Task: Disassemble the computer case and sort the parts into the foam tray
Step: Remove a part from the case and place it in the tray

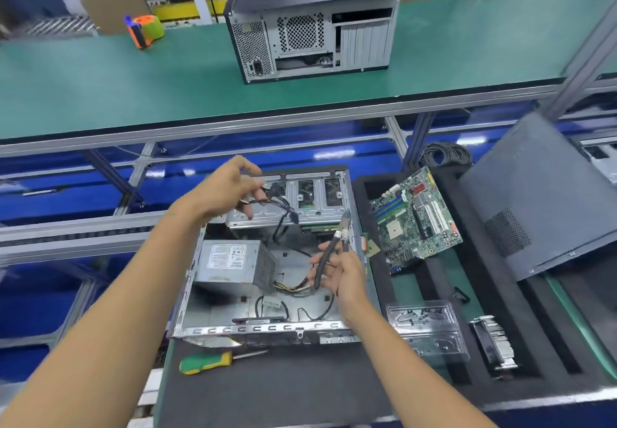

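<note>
Green-matted shelf (133, 83) above black foam tray (444, 287), open computer case (267, 329)

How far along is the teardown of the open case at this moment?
Partway. Done: the motherboard and heatsink already lie in the foam tray, and the side panel is off. In hand: the left hand holds a bundle of cables and the right hand grips cutting pliers. Left: the power supply and drive cage remain in the case.
</note>
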Available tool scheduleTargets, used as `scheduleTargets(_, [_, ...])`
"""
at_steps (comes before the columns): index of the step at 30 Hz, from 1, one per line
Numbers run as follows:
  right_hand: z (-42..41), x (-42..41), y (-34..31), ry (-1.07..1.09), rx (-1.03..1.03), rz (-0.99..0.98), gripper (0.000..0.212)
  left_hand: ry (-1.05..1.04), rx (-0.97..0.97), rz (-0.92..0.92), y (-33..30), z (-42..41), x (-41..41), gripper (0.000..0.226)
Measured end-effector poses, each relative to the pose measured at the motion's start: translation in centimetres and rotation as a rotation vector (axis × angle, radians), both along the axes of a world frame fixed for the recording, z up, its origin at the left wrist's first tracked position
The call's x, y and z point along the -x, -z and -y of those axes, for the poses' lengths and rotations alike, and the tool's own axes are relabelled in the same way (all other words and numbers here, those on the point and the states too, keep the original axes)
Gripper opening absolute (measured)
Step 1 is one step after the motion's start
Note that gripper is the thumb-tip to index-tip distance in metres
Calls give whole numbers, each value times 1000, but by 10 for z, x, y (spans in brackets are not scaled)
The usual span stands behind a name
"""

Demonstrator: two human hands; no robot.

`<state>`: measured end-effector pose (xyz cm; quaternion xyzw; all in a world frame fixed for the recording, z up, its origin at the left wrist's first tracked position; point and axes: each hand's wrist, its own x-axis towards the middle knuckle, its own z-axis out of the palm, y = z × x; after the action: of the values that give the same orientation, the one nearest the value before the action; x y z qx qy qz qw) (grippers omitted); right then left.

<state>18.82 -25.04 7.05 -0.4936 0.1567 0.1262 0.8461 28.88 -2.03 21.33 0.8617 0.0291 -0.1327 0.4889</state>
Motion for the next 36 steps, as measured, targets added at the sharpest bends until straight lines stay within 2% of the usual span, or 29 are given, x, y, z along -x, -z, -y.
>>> scheduleTargets(3, [-3,-3,5,-29,105,-30,24,79,-92,113,-15,-9,3,10])
scheduleTargets(6, [-10,-7,15,-149,247,-61,13,267,-103,97,-37,-17,4,21])
scheduleTargets(9, [-12,-9,25,-243,358,-27,5,357,6,104,-61,-20,5,20])
scheduleTargets(12, [-12,-10,28,-258,361,-7,7,339,217,122,-82,-19,-2,19])
scheduleTargets(16, [-13,-11,27,-245,349,-38,8,280,99,171,-92,-10,-16,16])
scheduleTargets(18, [-12,-12,28,-223,340,-79,7,261,125,194,-91,-5,-23,16])
scheduleTargets(22, [-14,-11,27,-280,489,-57,14,252,173,214,-84,-1,-38,18])
scheduleTargets(27, [-17,-8,25,-270,549,-31,5,110,229,175,-62,14,-54,23])
scheduleTargets(29, [-17,-6,23,-238,530,-25,4,140,306,118,-54,19,-59,24])
scheduleTargets(32, [-17,-7,20,-129,499,4,5,301,405,53,-43,22,-68,35])
scheduleTargets(34, [-18,-9,18,-39,471,10,6,372,324,78,-36,23,-77,45])
scheduleTargets(36, [-19,-10,18,36,468,2,10,362,44,151,-26,27,-85,48])
